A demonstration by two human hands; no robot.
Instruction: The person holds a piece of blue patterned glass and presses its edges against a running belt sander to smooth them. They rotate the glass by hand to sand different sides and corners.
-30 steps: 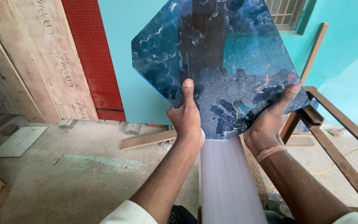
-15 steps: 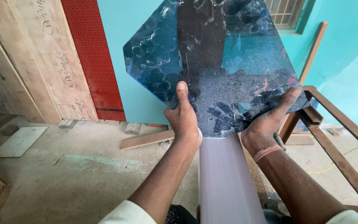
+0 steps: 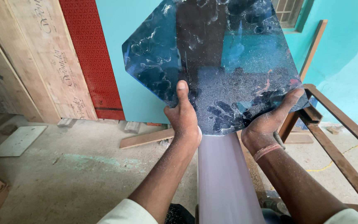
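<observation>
1. The left hand [image 3: 184,120] is clasping the lower left edge of the dark glossy panel [image 3: 212,58], thumb pressed flat on its dusty face.
2. The right hand [image 3: 266,124] is cupping the lower right edge, fingers curled behind.
3. The panel, held up before the turquoise wall [image 3: 344,70], is sitting higher and more upright than a second ago; both holds are staying firm.
4. Below, a pale strip [image 3: 224,178] is running toward the viewer; a rusty metal frame [image 3: 336,124] is standing right.
</observation>
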